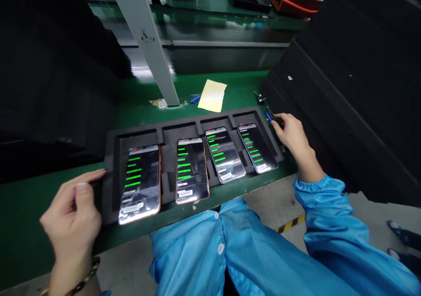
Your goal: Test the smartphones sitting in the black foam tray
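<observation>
- The left hand (74, 219) is narrow, its fingers partly curled and the index fingertip at the left edge of the tray (109, 177). No object shows in the grip; whether the finger presses on the edge cannot be told. The position suits steadying that end.
- The tray lies lengthwise on the bench (131, 114), its dividers forming four bays, apparently to space the phones apart.
- The first phone (144, 185) lies screen up at the leftmost bay, lower end reaching over the near rim. This overhang probably leaves an end free to grasp.
- The second phone (193, 171) lies likewise at the next bay, green text facing up, presumably for reading from the near side.
- The paper (212, 95) lies behind the tray, apart from the phones.
- The third phone (225, 155) and the fourth phone (257, 148) lie aslant at the remaining bays, lower ends toward the person.
- The right hand (292, 133) is narrow, thumb and index finger close together beside the tray's right edge, next to a blue item (269, 116). Whether it pinches the item or only rests there cannot be told.
</observation>
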Tool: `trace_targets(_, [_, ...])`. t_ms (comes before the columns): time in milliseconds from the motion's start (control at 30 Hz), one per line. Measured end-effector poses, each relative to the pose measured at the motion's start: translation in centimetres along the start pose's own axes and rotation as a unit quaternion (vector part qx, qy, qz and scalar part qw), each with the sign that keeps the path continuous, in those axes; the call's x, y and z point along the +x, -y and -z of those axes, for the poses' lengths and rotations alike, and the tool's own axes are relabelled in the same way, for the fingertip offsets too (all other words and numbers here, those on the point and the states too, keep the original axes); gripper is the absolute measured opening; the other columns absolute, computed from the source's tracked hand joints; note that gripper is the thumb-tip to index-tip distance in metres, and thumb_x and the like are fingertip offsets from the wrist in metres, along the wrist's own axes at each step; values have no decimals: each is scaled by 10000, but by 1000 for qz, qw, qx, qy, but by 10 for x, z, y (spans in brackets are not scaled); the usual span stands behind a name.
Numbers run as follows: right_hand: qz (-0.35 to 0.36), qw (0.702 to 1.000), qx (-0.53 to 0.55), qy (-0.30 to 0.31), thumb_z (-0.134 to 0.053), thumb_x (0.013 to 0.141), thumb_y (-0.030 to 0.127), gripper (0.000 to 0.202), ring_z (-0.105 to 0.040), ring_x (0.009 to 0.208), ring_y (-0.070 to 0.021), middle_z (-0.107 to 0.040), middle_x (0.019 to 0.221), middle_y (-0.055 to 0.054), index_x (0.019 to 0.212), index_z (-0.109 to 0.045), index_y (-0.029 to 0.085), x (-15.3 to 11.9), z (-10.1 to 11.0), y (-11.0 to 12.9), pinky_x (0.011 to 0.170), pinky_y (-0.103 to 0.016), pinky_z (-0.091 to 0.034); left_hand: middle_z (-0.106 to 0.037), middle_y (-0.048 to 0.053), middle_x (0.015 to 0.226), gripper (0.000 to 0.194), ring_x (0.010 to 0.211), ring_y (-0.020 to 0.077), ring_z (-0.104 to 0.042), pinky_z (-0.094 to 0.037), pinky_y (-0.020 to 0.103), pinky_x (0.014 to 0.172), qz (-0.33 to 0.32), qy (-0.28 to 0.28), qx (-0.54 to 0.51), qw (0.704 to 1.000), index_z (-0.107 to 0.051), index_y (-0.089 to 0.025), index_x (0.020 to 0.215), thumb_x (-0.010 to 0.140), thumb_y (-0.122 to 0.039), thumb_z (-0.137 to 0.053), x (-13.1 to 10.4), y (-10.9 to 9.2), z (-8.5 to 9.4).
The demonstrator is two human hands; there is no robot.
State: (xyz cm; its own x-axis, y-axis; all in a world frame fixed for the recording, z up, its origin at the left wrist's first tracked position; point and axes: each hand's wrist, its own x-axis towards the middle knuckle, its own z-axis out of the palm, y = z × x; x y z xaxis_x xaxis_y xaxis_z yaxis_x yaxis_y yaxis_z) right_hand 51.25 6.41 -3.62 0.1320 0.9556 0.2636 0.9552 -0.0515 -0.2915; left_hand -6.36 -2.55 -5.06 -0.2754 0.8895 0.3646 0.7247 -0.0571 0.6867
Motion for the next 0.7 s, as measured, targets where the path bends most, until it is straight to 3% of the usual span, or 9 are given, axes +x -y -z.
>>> trace_targets(67, [-5,1000,-8,-2,-592,1021,400,349,-719,1092,-374,-754,1229,-200,1263,-738,195,8,-5,-1,1030,-567,-590,-809,41,1250,340,1213,355,-748,-562,559,1154,8,-11,-28,1000,-833,-312,1189,1043,-442,-555,1,-7,-1])
trace_targets(200, [-22,999,-29,-1,-565,1044,434,367,-702,1082,-365,-725,1247,-222,1247,-723,171,32,-17,0,1036,-563,-581,-755,-90,1379,355,1374,349,-667,-474,612,1272,30,44,-36,998,-778,-546,1263,1023,-402,-559,0,-14,4])
trace_targets(267, [-30,999,-42,3,-553,1053,444,373,-697,1090,-367,-713,1264,-231,1228,-721,161,49,-24,2,1040,-568,-575,-746,-117,1381,376,1390,345,-656,-460,619,1291,28,51,-43,997,-766,-588,1254,1015,-384,-559,0,-15,5])
trace_targets(467, [-57,994,-87,26,-599,1040,443,377,-683,1183,-444,-682,1288,-297,1176,-713,111,86,-38,21,1045,-645,-533,-756,-111,1374,375,1369,353,-671,-475,620,1270,29,44,-45,998,-797,-525,1204,975,-329,-573,0,-13,4])
trace_targets(600, [-59,993,-101,32,-515,1090,393,380,-666,1250,-480,-661,1331,-355,1210,-681,73,89,-37,35,1039,-674,-520,-768,-55,1350,288,1347,353,-681,-493,608,1252,44,44,-36,997,-808,-417,1139,995,-367,-563,2,-11,2])
trace_targets(700, [-59,993,-96,15,-507,1100,357,341,-682,1236,-472,-679,1314,-340,1213,-669,79,83,-25,39,1030,-648,-525,-779,15,1306,278,1309,343,-698,-517,577,1227,60,40,-35,997,-789,-319,1116,1039,-407,-537,1,-6,1])
